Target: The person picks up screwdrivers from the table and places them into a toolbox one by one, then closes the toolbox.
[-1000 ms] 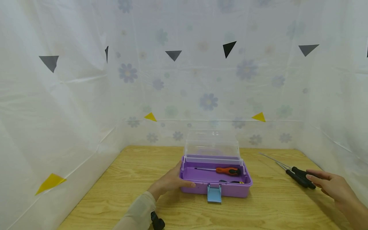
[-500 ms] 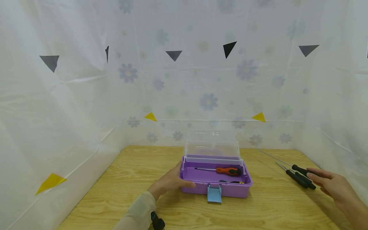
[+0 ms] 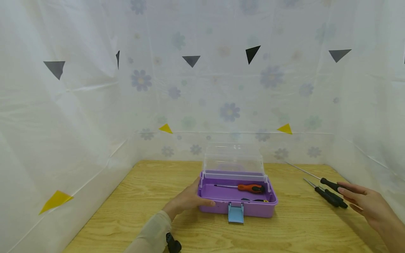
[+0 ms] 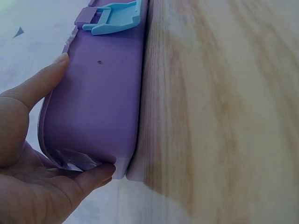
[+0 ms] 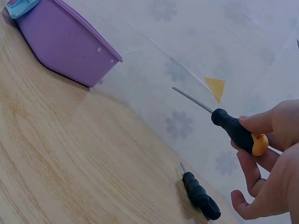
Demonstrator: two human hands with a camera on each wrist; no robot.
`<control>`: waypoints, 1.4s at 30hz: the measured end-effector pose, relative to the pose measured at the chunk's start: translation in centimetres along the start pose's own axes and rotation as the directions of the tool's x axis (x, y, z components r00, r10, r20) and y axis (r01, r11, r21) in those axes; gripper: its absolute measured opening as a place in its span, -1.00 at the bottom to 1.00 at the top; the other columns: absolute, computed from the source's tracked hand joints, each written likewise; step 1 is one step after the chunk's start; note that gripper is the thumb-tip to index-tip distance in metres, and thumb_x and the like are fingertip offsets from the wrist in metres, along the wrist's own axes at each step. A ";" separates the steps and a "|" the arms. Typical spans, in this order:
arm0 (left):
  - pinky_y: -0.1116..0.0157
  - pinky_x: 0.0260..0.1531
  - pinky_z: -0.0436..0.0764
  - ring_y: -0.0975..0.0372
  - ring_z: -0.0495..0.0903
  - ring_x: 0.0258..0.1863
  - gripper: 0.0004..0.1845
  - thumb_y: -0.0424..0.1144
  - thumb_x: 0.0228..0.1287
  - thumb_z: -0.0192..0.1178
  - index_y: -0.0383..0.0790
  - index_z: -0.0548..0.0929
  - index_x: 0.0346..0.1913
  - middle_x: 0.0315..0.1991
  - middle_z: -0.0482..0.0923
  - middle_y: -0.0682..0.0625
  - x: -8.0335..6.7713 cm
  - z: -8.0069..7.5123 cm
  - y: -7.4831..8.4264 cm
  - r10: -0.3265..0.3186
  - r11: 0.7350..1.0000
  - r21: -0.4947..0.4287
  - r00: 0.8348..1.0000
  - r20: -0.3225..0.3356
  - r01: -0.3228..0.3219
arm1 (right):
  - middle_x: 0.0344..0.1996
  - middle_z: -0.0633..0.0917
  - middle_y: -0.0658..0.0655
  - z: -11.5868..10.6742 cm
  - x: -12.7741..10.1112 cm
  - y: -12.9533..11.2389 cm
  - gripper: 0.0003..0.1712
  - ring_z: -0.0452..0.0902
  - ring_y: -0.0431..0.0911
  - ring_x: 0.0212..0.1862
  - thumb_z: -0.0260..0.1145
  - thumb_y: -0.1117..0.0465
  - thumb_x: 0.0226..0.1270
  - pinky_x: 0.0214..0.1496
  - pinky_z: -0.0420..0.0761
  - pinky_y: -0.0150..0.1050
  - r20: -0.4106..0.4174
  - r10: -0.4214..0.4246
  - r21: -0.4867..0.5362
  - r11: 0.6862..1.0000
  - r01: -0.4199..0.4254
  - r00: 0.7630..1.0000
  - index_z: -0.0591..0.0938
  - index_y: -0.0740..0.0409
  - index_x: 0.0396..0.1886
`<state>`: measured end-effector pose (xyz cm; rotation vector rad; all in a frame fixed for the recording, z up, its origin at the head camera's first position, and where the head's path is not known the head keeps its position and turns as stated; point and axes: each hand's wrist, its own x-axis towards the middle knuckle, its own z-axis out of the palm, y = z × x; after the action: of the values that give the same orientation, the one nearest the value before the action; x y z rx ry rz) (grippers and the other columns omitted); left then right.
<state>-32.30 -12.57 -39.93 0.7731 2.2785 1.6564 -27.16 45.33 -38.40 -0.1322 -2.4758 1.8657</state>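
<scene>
My left hand (image 3: 189,201) grips the left end of a purple toolbox (image 3: 215,209), thumb at the front rim and fingers on the end wall, as the left wrist view shows. Its transparent lid (image 3: 234,158) stands raised at the back, and a light-blue latch (image 3: 236,213) hangs down in front. Inside lies a screwdriver with an orange-and-black handle (image 3: 250,188). At the right, my right hand (image 3: 368,205) pinches a long screwdriver by its black handle (image 5: 233,129), which ends in an orange-yellow cap. The shaft points away to the left, above the table.
Two black-handled screwdrivers (image 3: 331,199) lie side by side on the wooden table (image 3: 152,182), just left of the right hand. A small black-and-yellow item (image 3: 262,200) shows behind the toolbox's front wall. White sheeting (image 3: 202,95) encloses the table's back and sides.
The right hand has lifted the long screwdriver slightly off the others, and the two on the table show more fully. The left hand and toolbox stay put.
</scene>
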 end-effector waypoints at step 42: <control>-0.20 0.45 0.14 -0.16 0.31 0.44 0.28 -0.16 0.12 0.57 -0.09 -0.17 0.69 0.49 0.30 -0.16 0.1 0.1 -0.3 0.013 1.000 0.024 1.000 -0.002 -0.013 | 0.06 0.54 -0.34 4.6 0.1 -4.4 -0.62 0.60 -0.22 0.02 0.15 0.20 0.66 -0.01 0.68 -0.22 0.249 -0.115 0.127 0.988 0.085 0.962 0.68 -0.22 0.30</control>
<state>-32.44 -12.51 -40.22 0.7938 2.3041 1.6393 -27.79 39.74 -35.42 0.2492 -2.4639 2.0941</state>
